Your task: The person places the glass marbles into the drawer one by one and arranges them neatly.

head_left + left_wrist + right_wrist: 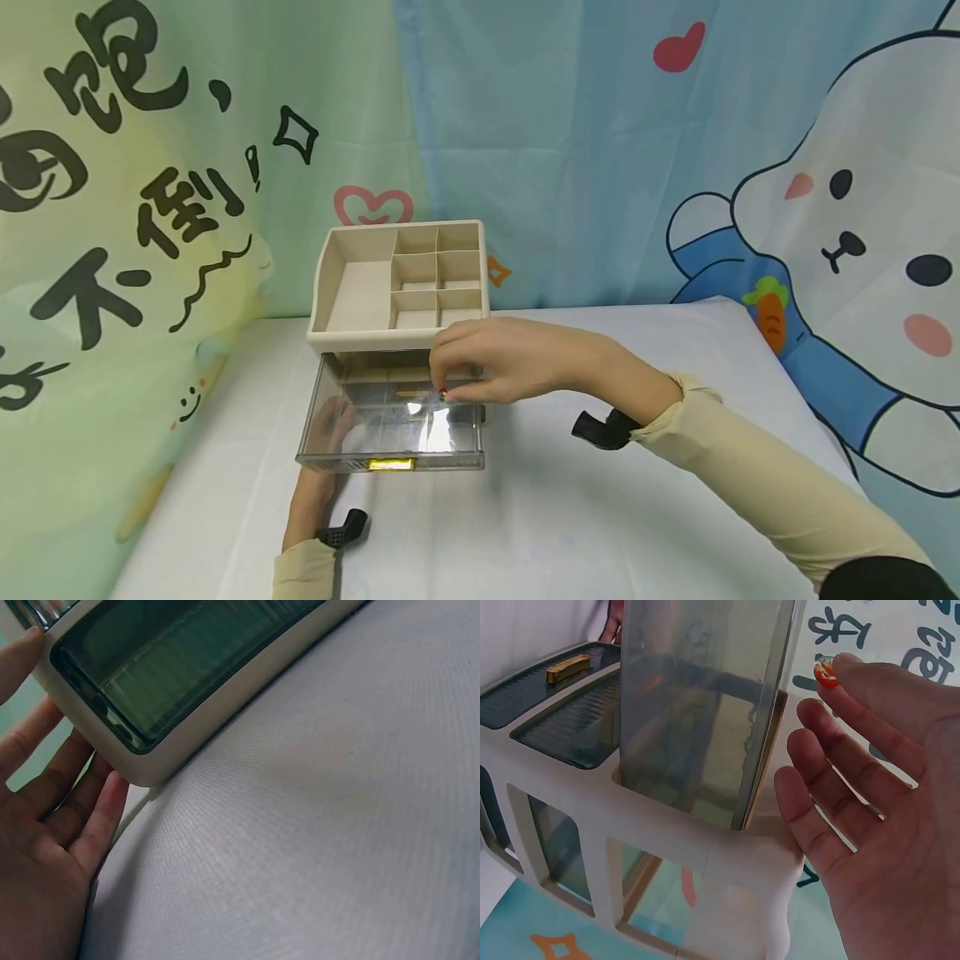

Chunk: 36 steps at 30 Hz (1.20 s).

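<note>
A cream desktop organizer (375, 340) stands on the table with its clear top drawer (450, 461) pulled out towards me. Over the drawer's right side is my right hand (517, 358), palm down. Its thumb and index finger pinch a small shiny red piece (825, 671), like a bead or marble; the other fingers are loosely bent. My left hand (52, 817) rests against the organizer's side with its fingers extended, near the lower drawers. In the head view this hand shows partly through the clear drawer.
Open compartments (416, 271) divide the organizer's top. The lower drawers (577, 724) are closed, one with a gold handle (568, 667). A white cloth (600, 500) covers the table, and a printed curtain (540, 150) hangs behind.
</note>
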Tool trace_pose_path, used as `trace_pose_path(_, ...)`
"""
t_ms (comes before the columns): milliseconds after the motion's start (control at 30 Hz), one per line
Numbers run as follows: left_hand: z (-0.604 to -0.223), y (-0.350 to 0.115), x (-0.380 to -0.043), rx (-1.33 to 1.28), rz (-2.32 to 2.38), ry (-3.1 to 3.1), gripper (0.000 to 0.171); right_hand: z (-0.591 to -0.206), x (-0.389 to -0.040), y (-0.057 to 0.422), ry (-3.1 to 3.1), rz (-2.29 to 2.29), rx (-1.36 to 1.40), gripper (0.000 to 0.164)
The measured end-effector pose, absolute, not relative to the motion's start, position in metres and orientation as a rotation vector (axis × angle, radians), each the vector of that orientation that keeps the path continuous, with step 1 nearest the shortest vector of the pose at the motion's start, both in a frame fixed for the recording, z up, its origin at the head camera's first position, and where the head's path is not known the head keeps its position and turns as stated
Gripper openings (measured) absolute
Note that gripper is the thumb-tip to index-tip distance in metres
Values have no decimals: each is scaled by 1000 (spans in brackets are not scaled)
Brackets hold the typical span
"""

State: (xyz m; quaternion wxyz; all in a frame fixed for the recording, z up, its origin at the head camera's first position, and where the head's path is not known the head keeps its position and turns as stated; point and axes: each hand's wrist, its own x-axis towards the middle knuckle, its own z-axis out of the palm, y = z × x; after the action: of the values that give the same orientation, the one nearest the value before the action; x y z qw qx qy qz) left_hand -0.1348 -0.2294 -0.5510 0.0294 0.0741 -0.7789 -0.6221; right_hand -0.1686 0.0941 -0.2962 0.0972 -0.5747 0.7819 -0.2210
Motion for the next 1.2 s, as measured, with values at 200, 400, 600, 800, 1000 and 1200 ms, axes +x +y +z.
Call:
trace_pose_path(200,-548,-229,-137,232,-1955,-2379,54,-295,-171,84,2285,-629,-1670,4)
trace_pose_path(400,-546,-228,-137,218,-1930,-2384,52,-295,-172,74,2196,-648,-1628,3)
trace_pose_path(600,-544,-227,-136,212,-1965,-2362,51,-298,-173,62,2132,-654,-1605,5)
trace_pose_path(800,-543,-228,-133,245,-1975,-2389,63,-306,-176,50,2078,-649,-1633,3)
trace_pose_path(1000,-546,-231,-134,278,-1970,-2403,71,-316,-176,38,2006,-650,-1621,3)
trace_pose_path(1200,-550,-233,-134,283,-1993,-2394,67,-326,-175,31,1962,-668,-1630,3)
